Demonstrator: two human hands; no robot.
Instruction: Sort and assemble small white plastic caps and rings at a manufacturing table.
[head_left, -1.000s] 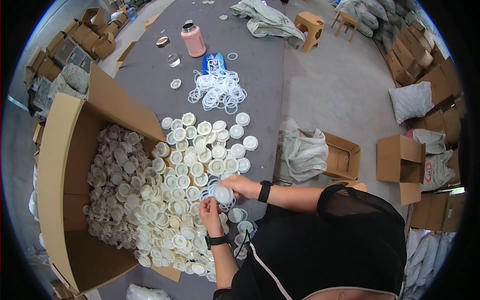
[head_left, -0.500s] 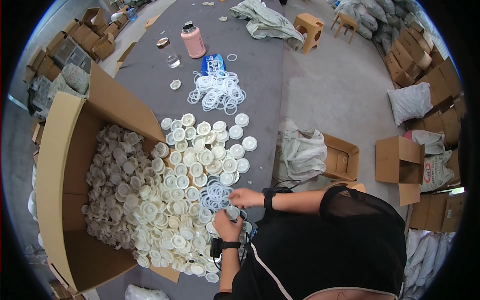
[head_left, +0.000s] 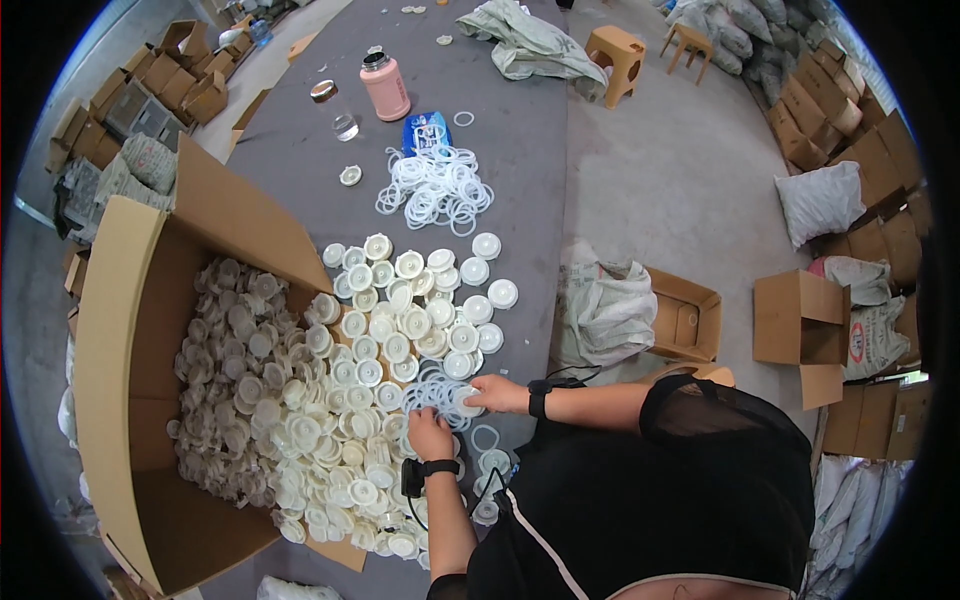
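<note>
My right hand [head_left: 497,393] pinches a white plastic cap [head_left: 466,402] at the near edge of a spread of white caps [head_left: 410,320] on the grey table [head_left: 520,170]. My left hand [head_left: 430,436] lies just left of it, its curled fingers on a small cluster of white rings [head_left: 432,393]; whether it grips one is hidden. Both wrists wear black bands. A large cardboard box [head_left: 130,330] on its side at the left spills more caps [head_left: 250,400] toward my hands.
Farther up the table lie a heap of white rings [head_left: 436,187], a blue bag [head_left: 424,131], a pink bottle [head_left: 386,87] and a glass jar [head_left: 336,109]. On the floor to the right are a sack [head_left: 607,310], open cardboard boxes [head_left: 800,322] and wooden stools [head_left: 617,52].
Both hands, which held a cap together above the pile, dipped toward my body. Now they are apart at the pile's near edge, the right on a cap, the left on the rings.
</note>
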